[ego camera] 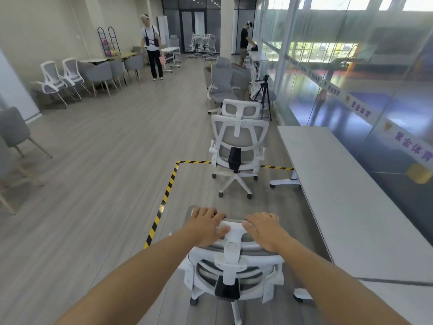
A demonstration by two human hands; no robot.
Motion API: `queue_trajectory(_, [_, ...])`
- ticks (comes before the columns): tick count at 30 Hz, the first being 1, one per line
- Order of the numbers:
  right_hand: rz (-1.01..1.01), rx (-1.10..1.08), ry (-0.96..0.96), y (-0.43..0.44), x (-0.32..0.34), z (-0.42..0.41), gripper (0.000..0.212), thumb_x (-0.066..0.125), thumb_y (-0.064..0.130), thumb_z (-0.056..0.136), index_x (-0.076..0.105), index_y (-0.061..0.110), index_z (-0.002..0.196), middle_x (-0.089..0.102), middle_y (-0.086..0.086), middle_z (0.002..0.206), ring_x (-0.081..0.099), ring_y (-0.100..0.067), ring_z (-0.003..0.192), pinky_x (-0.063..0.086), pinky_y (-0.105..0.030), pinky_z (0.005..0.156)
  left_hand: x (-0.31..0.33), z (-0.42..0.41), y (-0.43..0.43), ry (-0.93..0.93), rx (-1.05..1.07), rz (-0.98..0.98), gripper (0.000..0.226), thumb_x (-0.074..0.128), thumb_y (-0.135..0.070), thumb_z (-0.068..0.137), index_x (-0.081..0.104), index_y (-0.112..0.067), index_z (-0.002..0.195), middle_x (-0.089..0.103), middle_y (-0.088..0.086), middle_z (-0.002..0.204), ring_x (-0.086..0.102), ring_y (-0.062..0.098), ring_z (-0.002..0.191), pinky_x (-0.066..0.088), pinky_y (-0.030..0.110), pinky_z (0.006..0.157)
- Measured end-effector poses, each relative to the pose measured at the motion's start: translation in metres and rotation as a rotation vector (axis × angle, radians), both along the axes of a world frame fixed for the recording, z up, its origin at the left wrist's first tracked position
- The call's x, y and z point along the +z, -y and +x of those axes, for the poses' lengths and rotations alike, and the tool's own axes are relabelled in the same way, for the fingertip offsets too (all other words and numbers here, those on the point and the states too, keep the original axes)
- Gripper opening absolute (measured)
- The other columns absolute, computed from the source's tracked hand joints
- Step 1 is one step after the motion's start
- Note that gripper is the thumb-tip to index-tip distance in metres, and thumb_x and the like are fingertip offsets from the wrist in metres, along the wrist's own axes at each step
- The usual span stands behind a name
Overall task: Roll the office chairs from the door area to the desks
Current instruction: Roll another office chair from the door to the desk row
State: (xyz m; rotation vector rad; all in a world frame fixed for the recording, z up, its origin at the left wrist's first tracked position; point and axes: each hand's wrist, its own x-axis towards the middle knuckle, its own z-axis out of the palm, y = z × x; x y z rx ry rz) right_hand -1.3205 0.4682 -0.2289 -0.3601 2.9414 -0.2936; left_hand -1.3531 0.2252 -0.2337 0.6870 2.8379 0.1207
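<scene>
A white-framed office chair with grey mesh (232, 266) stands right in front of me, its back toward me. My left hand (207, 227) grips the left side of its headrest, fingers curled over the top edge. My right hand (266, 231) grips the right side the same way. A second white office chair (239, 146) stands further ahead, beside the left edge of a long grey desk (339, 188) along the glass wall on the right. More office chairs (202, 44) are grouped by the dark door at the far end.
Yellow-black floor tape (164, 202) marks a corner left of the chairs. Grey padded chairs (222, 83) and a black tripod (263, 95) stand further along the desk row. Two people (152, 45) stand far off. Chairs and tables (98, 73) line the left wall. Wide wooden floor lies to the left.
</scene>
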Motion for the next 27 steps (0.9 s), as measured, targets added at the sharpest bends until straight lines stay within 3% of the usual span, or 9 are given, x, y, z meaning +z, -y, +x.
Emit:
queue_trajectory(6, [0.004, -0.013, 0.001, -0.02, 0.004, -0.109, 0.048, 0.018, 0.049, 0.107, 0.054, 0.029, 0.131, 0.058, 0.001, 0.131, 0.047, -0.023, 0.12, 0.026, -0.042, 0.107, -0.002, -0.109, -0.027, -0.004, 0.025, -0.007, 0.062, 0.018, -0.069, 0.097, 0.032, -0.034, 0.146, 0.037, 0.003, 0.146, 0.025, 0.031, 0.14, 0.011, 0.049, 0.119])
queue_trajectory(11, [-0.018, 0.019, -0.045, -0.042, -0.003, -0.2, 0.077, -0.002, 0.063, 0.09, 0.057, 0.028, 0.125, 0.061, 0.002, 0.124, 0.05, -0.023, 0.114, 0.032, -0.042, 0.103, -0.003, -0.194, -0.044, -0.018, 0.035, -0.023, 0.068, 0.013, -0.072, 0.094, 0.031, -0.034, 0.146, 0.038, 0.002, 0.146, 0.027, 0.029, 0.14, 0.013, 0.05, 0.119])
queue_trajectory(17, [-0.008, 0.028, -0.051, -0.066, -0.005, -0.304, 0.072, 0.002, 0.061, 0.092, 0.057, 0.029, 0.124, 0.063, 0.002, 0.123, 0.052, -0.023, 0.111, 0.035, -0.042, 0.101, 0.004, -0.287, -0.069, -0.016, 0.07, -0.032, 0.062, 0.018, -0.067, 0.099, 0.03, -0.032, 0.149, 0.04, 0.003, 0.148, 0.029, 0.029, 0.14, 0.013, 0.049, 0.119])
queue_trajectory(20, [0.015, 0.03, -0.042, -0.075, 0.001, -0.345, 0.051, 0.017, 0.05, 0.104, 0.056, 0.027, 0.128, 0.062, 0.0, 0.126, 0.053, -0.023, 0.114, 0.035, -0.042, 0.103, 0.007, -0.324, -0.082, -0.036, 0.111, -0.008, 0.058, 0.02, -0.064, 0.101, 0.032, -0.031, 0.148, 0.041, 0.001, 0.146, 0.03, 0.027, 0.14, 0.013, 0.049, 0.12])
queue_trajectory(27, [0.057, -0.025, -0.078, -0.082, 0.0, -0.407, 0.047, 0.027, 0.046, 0.108, 0.047, 0.021, 0.144, 0.053, -0.001, 0.143, 0.043, -0.024, 0.135, 0.018, -0.044, 0.12, 0.002, -0.39, -0.094, -0.096, 0.144, 0.065, 0.046, 0.028, -0.053, 0.104, 0.033, -0.03, 0.144, 0.039, 0.0, 0.144, 0.027, 0.027, 0.14, 0.01, 0.049, 0.122])
